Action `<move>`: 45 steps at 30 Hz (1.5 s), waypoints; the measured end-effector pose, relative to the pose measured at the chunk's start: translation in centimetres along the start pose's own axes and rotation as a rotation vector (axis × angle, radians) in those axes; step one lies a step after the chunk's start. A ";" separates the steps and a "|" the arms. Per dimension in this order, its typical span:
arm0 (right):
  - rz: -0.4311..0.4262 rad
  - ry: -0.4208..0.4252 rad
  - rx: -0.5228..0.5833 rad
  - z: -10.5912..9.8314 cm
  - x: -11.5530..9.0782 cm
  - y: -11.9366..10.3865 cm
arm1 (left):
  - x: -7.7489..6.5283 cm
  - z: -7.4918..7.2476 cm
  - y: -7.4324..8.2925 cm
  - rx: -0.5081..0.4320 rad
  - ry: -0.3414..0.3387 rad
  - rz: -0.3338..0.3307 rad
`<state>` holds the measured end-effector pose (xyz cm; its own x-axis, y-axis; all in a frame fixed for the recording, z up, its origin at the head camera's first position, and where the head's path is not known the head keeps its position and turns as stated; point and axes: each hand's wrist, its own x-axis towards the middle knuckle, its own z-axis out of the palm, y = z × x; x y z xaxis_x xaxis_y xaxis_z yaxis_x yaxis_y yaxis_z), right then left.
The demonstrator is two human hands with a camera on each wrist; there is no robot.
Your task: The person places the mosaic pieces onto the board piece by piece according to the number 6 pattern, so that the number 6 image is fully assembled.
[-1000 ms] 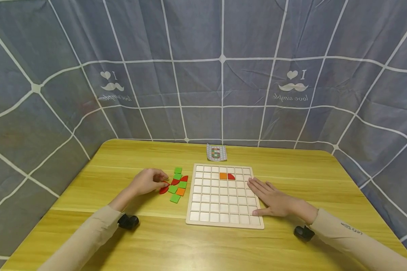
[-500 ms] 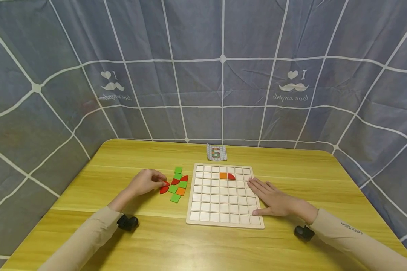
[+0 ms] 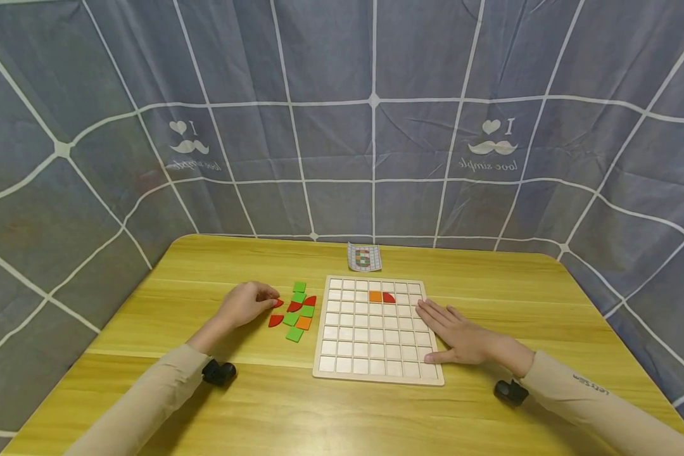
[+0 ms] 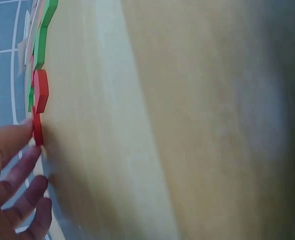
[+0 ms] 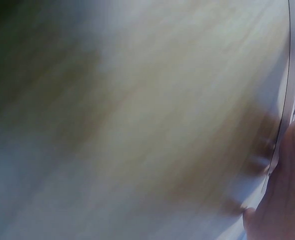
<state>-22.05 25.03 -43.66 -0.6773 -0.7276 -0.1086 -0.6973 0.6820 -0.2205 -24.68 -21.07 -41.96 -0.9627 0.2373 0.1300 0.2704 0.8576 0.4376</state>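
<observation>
My left hand (image 3: 244, 306) pinches a red quarter-circle tile (image 4: 37, 130) between thumb and forefinger, low over the table left of the loose pieces. Nearer to me lies a second red quarter-circle tile (image 3: 275, 321). Beside them is a cluster of green square tiles (image 3: 291, 318), an orange square tile (image 3: 303, 322) and more red quarter-circles. The wooden grid board (image 3: 379, 380) holds an orange square (image 3: 375, 296) and a red quarter-circle (image 3: 388, 297) side by side in its second row. Fingers spread, my right hand (image 3: 468, 340) rests on the board's right edge.
A small printed pattern card (image 3: 363, 258) lies behind the board, its edges curling up. The wooden table (image 3: 251, 405) ends at a grey checked curtain (image 3: 342, 145) along the back and sides.
The left hand has drawn one red quarter-circle back and away from the other, so a gap now shows between the two. The right hand and the board have stayed put.
</observation>
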 end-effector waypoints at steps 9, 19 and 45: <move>-0.004 0.001 0.003 0.1 0.0 0.0 | -0.2 0.2 0.8 0.087 0.054 -0.154; -0.008 0.010 0.002 0.1 -0.1 0.0 | 0.0 0.1 0.9 0.017 0.005 -0.121; 0.000 0.004 0.007 -0.1 -0.1 -0.2 | 0.4 0.6 0.9 -0.085 0.035 -0.071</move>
<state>-21.91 24.99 -43.55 -0.6783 -0.7273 -0.1048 -0.6955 0.6815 -0.2277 -24.79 -19.98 -42.06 -0.9790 0.1600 0.1260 0.2026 0.8295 0.5204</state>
